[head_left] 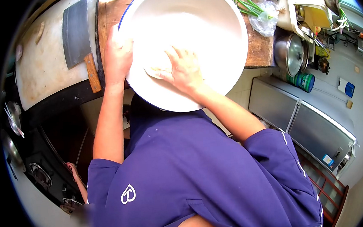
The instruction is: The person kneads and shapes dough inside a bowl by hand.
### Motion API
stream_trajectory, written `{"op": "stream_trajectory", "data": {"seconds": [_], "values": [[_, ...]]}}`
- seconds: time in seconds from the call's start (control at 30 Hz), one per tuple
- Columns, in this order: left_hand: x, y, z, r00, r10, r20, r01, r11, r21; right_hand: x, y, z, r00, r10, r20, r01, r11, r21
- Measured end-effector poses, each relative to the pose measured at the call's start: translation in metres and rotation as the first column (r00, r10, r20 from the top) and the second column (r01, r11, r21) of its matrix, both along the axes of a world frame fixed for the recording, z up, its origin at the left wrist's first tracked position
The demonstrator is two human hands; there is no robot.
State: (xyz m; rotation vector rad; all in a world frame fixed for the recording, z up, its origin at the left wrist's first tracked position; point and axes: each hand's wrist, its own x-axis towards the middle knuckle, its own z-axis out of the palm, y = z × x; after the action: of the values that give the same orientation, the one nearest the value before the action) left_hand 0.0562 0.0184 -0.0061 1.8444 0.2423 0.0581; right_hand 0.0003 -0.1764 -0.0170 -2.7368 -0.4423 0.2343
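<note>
A large white basin [223,44] with a blue rim stands at the front edge of the wooden table [259,52]. My left hand [118,57] grips the basin's left rim, its fingers wrapped over the side. Inside the basin, my right hand [184,69] has its fingers spread and rests against a pale, flattened piece [155,72] that looks like dough. That piece lies by the thumb, partly beneath the hand. The inside of the basin is very bright, so its finer contents cannot be made out.
On the left, a cleaver [76,34] lies on a pale cutting board [42,76]. Green onions [248,9] and a plastic bag [264,21] sit right of the basin, near a metal pot [288,55]. Another person's arm [79,182] shows at lower left. A refrigerator [310,114] stands right.
</note>
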Motion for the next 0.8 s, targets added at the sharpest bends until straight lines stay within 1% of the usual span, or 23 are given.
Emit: {"op": "stream_trajectory", "data": {"seconds": [0.03, 0.13, 0.2, 0.27, 0.3, 0.33, 0.4, 0.43, 0.47, 0.5, 0.53, 0.57, 0.6, 0.67, 0.7, 0.8], "values": [[0.000, 0.000, 0.000, 1.000, -0.002, -0.015, 0.002, 1.000, 0.008, 0.009, -0.004, -0.006, 0.995, 0.032, 0.091, -0.033, 0.999, 0.016], [0.001, 0.000, 0.003, 0.999, -0.012, -0.045, 0.013, 1.000, 0.012, 0.040, -0.013, -0.011, 1.000, -0.005, 0.001, 0.005, 1.000, -0.019], [0.000, -0.001, 0.005, 0.998, -0.026, -0.051, 0.026, 1.000, -0.003, 0.080, -0.032, -0.039, 0.993, -0.060, -0.103, 0.068, 0.995, 0.069], [0.000, 0.002, -0.007, 0.999, -0.050, 0.014, 0.049, 0.998, 0.042, 0.104, -0.044, -0.037, 0.974, -0.062, -0.216, 0.088, 0.990, 0.109], [0.003, 0.004, -0.009, 0.997, -0.053, 0.048, 0.050, 0.997, 0.065, 0.121, -0.044, -0.020, 0.960, -0.036, -0.277, 0.068, 0.992, 0.108], [0.005, 0.003, -0.009, 0.997, -0.045, 0.058, 0.042, 0.998, 0.042, 0.135, -0.045, -0.002, 0.937, -0.003, -0.348, 0.042, 0.994, 0.104], [0.001, 0.001, -0.002, 0.998, -0.042, 0.046, 0.041, 0.999, 0.004, 0.125, -0.041, 0.045, 0.925, -0.137, -0.355, 0.199, 0.969, 0.145], [0.000, 0.001, -0.001, 0.999, -0.037, 0.030, 0.037, 0.999, 0.003, 0.126, -0.046, 0.041, 0.989, -0.069, -0.134, 0.086, 0.989, 0.123], [-0.001, 0.000, 0.000, 0.999, -0.035, 0.017, 0.035, 0.999, -0.001, 0.128, -0.051, 0.028, 0.996, -0.033, 0.077, 0.029, 0.998, 0.053], [0.001, 0.000, 0.001, 1.000, -0.030, 0.008, 0.030, 1.000, -0.002, 0.132, -0.056, 0.009, 0.958, 0.022, 0.285, -0.016, 1.000, -0.025], [0.003, -0.001, 0.001, 0.999, -0.033, 0.029, 0.033, 0.999, 0.005, 0.137, -0.056, -0.008, 0.875, 0.094, 0.476, -0.049, 0.993, -0.106], [0.003, -0.002, 0.001, 0.999, -0.032, 0.044, 0.032, 0.999, 0.015, 0.135, -0.044, -0.011, 0.945, 0.002, 0.328, 0.066, 0.979, -0.195], [0.001, 0.000, 0.000, 0.998, -0.036, 0.051, 0.035, 0.999, 0.027, 0.137, -0.039, -0.014, 0.943, -0.028, 0.332, 0.090, 0.981, -0.172], [0.000, 0.002, 0.000, 1.000, -0.020, -0.004, 0.020, 1.000, 0.023, 0.139, -0.038, -0.022, 0.935, -0.095, 0.341, 0.150, 0.979, -0.140], [0.000, -0.001, 0.001, 0.999, -0.023, -0.023, 0.023, 1.000, 0.009, 0.141, -0.039, -0.033, 0.905, -0.095, 0.415, 0.175, 0.972, -0.158], [0.000, -0.003, 0.000, 0.999, -0.007, -0.041, 0.005, 0.999, -0.041, 0.126, -0.035, -0.044, 0.868, -0.183, 0.462, 0.231, 0.972, -0.049]]}}
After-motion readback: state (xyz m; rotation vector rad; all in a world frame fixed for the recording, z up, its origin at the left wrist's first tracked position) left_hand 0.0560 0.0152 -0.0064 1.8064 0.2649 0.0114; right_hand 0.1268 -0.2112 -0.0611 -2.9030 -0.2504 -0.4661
